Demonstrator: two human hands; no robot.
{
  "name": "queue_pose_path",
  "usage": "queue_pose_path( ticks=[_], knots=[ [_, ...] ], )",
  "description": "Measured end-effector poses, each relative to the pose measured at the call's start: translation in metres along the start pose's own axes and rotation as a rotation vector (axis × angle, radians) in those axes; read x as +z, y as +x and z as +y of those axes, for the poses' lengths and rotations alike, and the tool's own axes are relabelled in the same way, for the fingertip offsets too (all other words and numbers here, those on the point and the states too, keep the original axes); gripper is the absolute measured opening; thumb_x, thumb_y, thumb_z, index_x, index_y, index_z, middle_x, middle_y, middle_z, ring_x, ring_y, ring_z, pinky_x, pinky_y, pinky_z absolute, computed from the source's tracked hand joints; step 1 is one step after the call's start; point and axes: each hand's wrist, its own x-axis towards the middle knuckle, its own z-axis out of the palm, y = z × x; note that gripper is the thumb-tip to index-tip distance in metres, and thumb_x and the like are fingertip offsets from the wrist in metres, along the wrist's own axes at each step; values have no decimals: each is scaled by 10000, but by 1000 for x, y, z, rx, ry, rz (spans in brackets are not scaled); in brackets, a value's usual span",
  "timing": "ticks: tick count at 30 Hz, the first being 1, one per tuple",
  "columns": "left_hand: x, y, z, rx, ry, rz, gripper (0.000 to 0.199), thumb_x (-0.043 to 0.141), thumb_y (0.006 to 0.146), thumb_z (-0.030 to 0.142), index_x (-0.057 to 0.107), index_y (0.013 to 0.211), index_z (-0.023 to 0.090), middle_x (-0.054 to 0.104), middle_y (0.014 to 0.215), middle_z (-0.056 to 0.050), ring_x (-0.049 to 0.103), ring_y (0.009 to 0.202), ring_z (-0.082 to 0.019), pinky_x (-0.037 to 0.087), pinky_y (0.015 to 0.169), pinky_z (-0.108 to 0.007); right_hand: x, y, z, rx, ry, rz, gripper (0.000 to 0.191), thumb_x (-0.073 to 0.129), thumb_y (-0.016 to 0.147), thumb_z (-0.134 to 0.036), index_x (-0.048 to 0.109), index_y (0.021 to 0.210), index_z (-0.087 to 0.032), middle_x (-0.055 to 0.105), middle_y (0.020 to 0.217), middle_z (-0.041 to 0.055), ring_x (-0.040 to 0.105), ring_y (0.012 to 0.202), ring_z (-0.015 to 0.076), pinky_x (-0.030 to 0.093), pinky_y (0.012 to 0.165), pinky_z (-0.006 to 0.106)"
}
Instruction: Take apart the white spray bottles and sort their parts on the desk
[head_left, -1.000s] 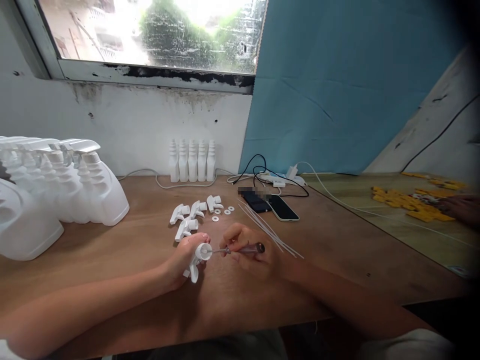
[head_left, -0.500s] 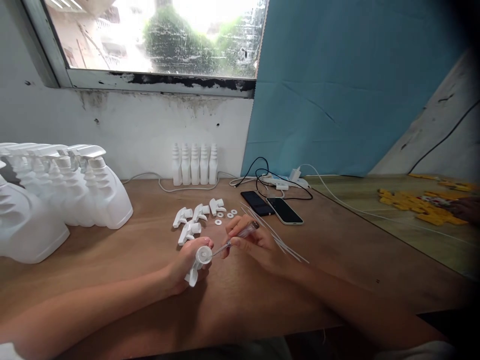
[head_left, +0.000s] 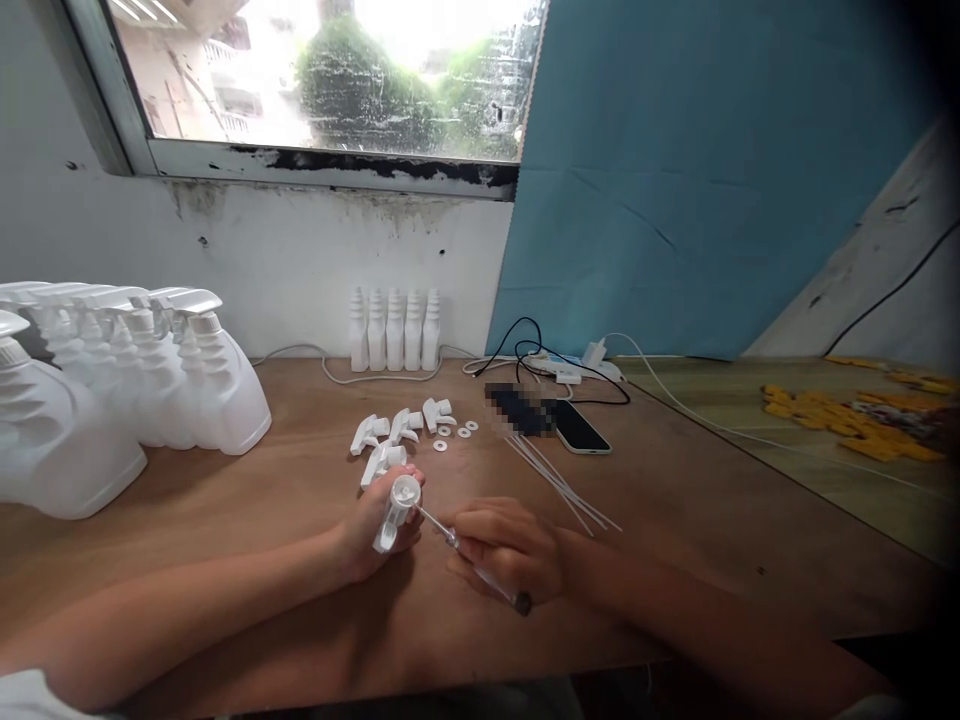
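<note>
My left hand [head_left: 369, 530] is closed round a white spray trigger head [head_left: 396, 512], whose round cap opening faces up. Between the fingers of my right hand [head_left: 510, 545] is a screwdriver [head_left: 486, 578] with a clear handle and dark end; its thin shaft points left, with the tip at the cap's rim. Several more white trigger heads [head_left: 406, 427] lie just beyond my left hand. Beside them are several small white washers [head_left: 440, 446]. Thin white tubes [head_left: 559, 480] rest on the table beyond my right hand.
Large white bottles [head_left: 225, 390] stand at the left, and small white bottles [head_left: 394, 335] line the wall. A phone [head_left: 581, 428], a blurred dark object [head_left: 520, 408], cables and a power strip [head_left: 581, 368] sit at the back. Yellow pieces [head_left: 817, 415] lie far right.
My right hand has turned the screwdriver, so its handle now points down toward me instead of up and away. The trigger head has risen slightly in view. Another person's hand has left the far right.
</note>
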Motion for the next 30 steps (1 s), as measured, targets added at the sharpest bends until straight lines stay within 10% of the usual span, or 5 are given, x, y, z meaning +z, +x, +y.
queue_pose_path(
  ticks=[10, 30],
  knots=[
    [-5, 3, -3, 10, -52, -90, 286, 500, 839, 399, 404, 679, 182, 399, 410, 62, 284, 274, -49, 163, 311, -165, 5, -1, 6, -202, -67, -71, 297, 666, 732, -61, 409, 630, -170, 603, 759, 71, 617, 1060, 269, 599, 840, 360],
    [-2, -1, -1, -18, -41, -92, 261, 429, 881, 385, 423, 717, 183, 446, 454, 44, 302, 267, -50, 176, 286, -145, -3, 1, 6, -211, -82, -50, 227, 624, 781, -54, 420, 742, -146, 612, 781, 71, 618, 1075, 267, 598, 842, 326]
  ],
)
